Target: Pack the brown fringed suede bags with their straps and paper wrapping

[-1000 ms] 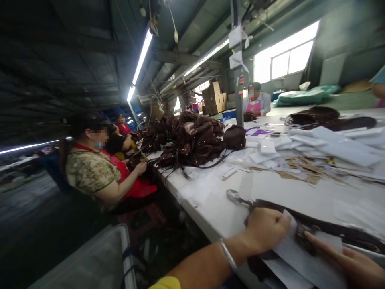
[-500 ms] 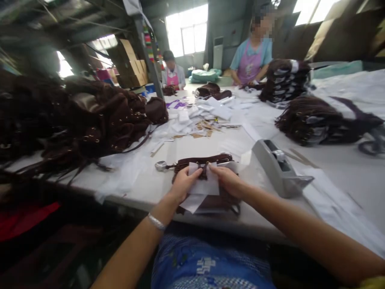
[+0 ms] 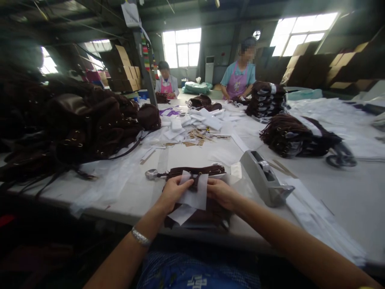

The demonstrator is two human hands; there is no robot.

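A dark brown bag (image 3: 210, 214) lies at the table's near edge, with a thin white sheet (image 3: 194, 196) over its front. My left hand (image 3: 175, 192) pinches the sheet's left side, thumb on top, close to the bag's dark strap piece. On the other side, my right hand (image 3: 221, 193) has its fingers pressed together at the sheet's right edge; its fingertips are partly behind the sheet. A second white flap hangs at the lower left of the bag. A plastic-wrapped end (image 3: 151, 174) sticks out to the left.
A grey tape dispenser (image 3: 264, 178) stands right of the bag. Brown bags (image 3: 90, 124) are heaped at left, and wrapped bundles (image 3: 300, 136) lie at right. White packets (image 3: 207, 119) and brown strips are scattered beyond. Two people in pink aprons work at the far side.
The camera view has shifted, so the scene sits lower and further left. My right hand's fingers have moved slightly down along the sheet's edge. The sheet stays over the bag.
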